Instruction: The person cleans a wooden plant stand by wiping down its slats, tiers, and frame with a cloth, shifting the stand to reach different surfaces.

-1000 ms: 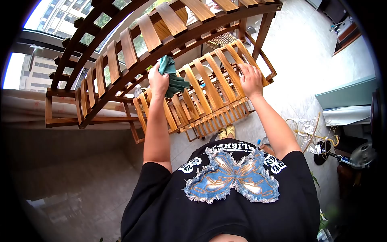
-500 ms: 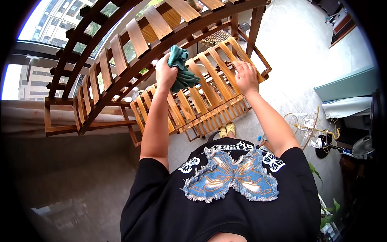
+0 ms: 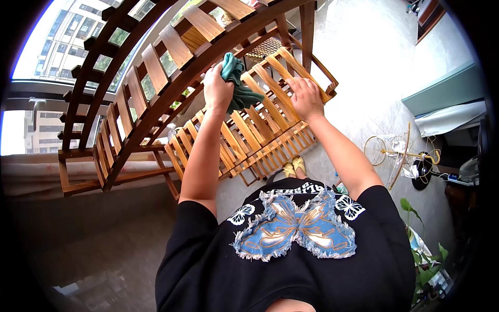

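My left hand [image 3: 218, 89] is closed round a bunched green cloth [image 3: 240, 88], which hangs over the upper slats of a wooden slatted rack [image 3: 234, 138]. On the right end of that rack rests my right hand [image 3: 305, 97], its fingers spread over the top slats and holding nothing. The slats look light brown and glossy. A darker curved slatted frame [image 3: 171, 78] rises beyond and to the left of my left hand. My left palm and the cloth's inner folds are hidden.
At the upper left is a window [image 3: 36, 125] with a curtain [image 3: 36, 171] below it. A wire stand [image 3: 410, 156] with a yellow hook is on the right, and a green plant [image 3: 426, 273] at the lower right. Yellow shoes [image 3: 297, 164] show below the rack.
My left hand has moved slightly right and up with the cloth. The view has turned a little, so the rack and my right hand appear further left.
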`<state>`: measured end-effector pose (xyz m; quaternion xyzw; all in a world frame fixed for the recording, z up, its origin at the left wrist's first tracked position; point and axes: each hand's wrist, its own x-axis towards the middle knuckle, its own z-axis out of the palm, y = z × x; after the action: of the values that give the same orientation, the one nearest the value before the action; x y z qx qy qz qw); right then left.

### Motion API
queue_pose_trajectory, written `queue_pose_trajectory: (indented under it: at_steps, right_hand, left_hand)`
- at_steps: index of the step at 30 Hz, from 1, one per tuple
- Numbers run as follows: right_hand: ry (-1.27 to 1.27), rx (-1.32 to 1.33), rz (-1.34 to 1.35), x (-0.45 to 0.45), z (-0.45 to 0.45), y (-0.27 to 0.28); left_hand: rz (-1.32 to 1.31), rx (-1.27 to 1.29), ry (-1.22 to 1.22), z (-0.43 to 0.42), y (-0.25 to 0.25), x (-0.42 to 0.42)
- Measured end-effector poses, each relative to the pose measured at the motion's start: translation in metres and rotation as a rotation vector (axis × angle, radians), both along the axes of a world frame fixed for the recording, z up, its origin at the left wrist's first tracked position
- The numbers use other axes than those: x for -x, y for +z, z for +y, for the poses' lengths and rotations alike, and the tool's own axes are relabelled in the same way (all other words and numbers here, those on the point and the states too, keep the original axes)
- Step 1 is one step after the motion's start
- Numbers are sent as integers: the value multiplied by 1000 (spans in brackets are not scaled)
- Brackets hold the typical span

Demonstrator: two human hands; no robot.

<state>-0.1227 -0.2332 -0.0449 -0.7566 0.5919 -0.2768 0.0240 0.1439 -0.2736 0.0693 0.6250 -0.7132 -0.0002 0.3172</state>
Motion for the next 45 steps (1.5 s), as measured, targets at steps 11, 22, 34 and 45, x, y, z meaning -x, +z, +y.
queue_pose_trajectory:
  at_steps: [11,22,34,45]
  right_hand:
    - [-9,-16,-19,-3,1,0]
    - [-19,24,-48,-13,5,7]
    - [-5,55,-29,-14,6,3]
    - [3,67,4,-21,3,8]
  left_hand:
    - [-61,-51,-77,-31,-4,45]
    - [-238,-151,-155,-53,-3,79]
    - [-420,-241,-233,-79,7,118]
    - [-422,149,-87,-43,-79,80]
